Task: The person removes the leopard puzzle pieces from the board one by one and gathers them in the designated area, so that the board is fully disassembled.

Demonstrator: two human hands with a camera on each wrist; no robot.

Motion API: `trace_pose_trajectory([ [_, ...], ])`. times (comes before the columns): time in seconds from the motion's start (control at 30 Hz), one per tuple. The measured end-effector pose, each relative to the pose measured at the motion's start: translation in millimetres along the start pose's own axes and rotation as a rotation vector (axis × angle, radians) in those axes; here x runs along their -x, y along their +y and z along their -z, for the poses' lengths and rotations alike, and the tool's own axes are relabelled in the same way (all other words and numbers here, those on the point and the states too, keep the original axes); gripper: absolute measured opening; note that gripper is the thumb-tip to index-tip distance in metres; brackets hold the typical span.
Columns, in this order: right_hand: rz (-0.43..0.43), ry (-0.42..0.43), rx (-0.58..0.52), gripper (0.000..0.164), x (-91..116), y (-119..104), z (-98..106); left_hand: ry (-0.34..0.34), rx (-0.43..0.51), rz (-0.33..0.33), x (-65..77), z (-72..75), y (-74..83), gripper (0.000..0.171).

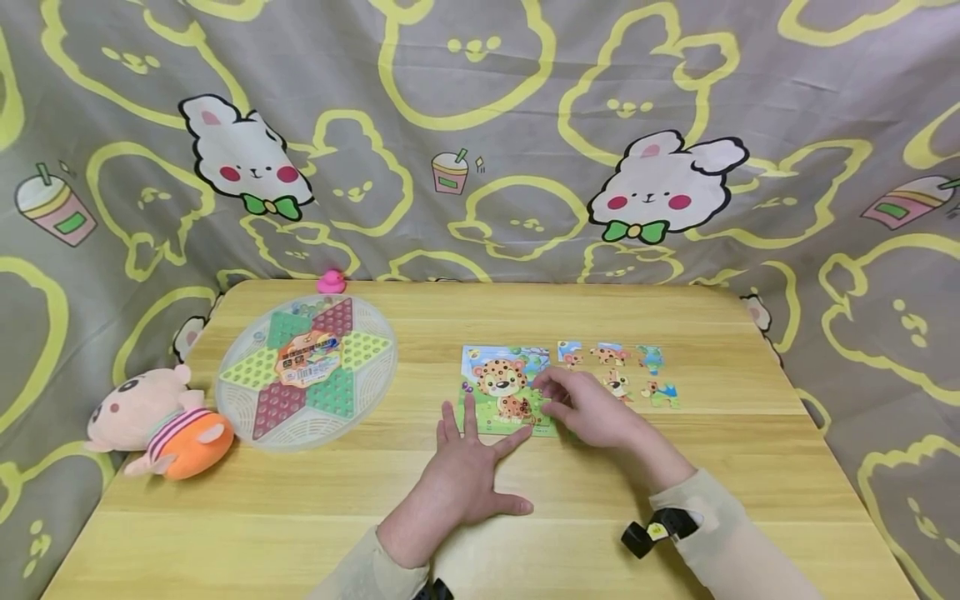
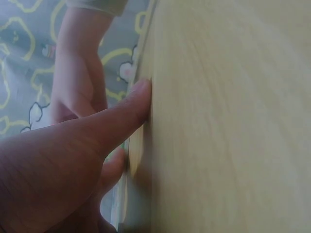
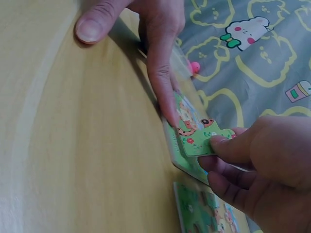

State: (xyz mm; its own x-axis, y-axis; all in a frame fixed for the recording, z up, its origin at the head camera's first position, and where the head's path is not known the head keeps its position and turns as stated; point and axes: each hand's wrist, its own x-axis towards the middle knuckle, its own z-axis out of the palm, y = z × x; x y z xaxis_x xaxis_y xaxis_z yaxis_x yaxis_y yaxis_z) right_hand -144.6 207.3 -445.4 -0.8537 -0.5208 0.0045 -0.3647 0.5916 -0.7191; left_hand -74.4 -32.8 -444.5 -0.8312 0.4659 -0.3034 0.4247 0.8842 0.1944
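Observation:
In the head view, a leopard picture puzzle [image 1: 504, 379] lies flat on the table. My left hand [image 1: 465, 479] has its fingers spread, with fingertips at the puzzle's lower edge and the thumb out to the side. At the puzzle's right side is my right hand [image 1: 592, 408]. The right wrist view shows it pinching a green puzzle piece [image 3: 201, 141] with a red flower on it, between thumb and fingers. That piece is tilted over the puzzle's corner, close to a left fingertip. Several loose puzzle pieces [image 1: 651, 358] lie right of the puzzle, some partly hidden by my right hand.
A round Chinese checkers board [image 1: 375, 312] lies on the left of the wooden table [image 1: 285, 525]. Beside it is a plush toy [image 1: 161, 425] in orange shorts, and a pink rubber duck [image 1: 332, 282] sits behind. A patterned curtain [image 1: 420, 233] hangs along the back and sides.

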Motion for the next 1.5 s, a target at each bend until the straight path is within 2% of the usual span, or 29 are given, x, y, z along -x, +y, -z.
trace_pose_trajectory([
  [0.33,-0.012,0.049,-0.013,0.023,13.8,2.6,18.4,0.005,0.008,0.008,1.1,0.1,1.1,0.102],
  [0.63,-0.023,0.099,-0.045,0.018,40.6,11.7,37.2,0.009,0.012,0.014,1.5,-0.9,1.2,0.103],
  [0.87,-0.03,0.145,-0.065,0.021,60.7,22.8,52.2,0.009,-0.009,0.014,0.6,-2.2,0.8,0.104],
  [1.17,0.025,0.221,-0.01,0.026,85.7,39.4,66.7,0.002,0.012,0.016,0.7,-2.8,1.8,0.104],
  [1.5,0.029,0.241,0.028,0.03,112.0,57.5,75.9,-0.006,0.003,0.017,0.7,-0.7,2.8,0.104],
])
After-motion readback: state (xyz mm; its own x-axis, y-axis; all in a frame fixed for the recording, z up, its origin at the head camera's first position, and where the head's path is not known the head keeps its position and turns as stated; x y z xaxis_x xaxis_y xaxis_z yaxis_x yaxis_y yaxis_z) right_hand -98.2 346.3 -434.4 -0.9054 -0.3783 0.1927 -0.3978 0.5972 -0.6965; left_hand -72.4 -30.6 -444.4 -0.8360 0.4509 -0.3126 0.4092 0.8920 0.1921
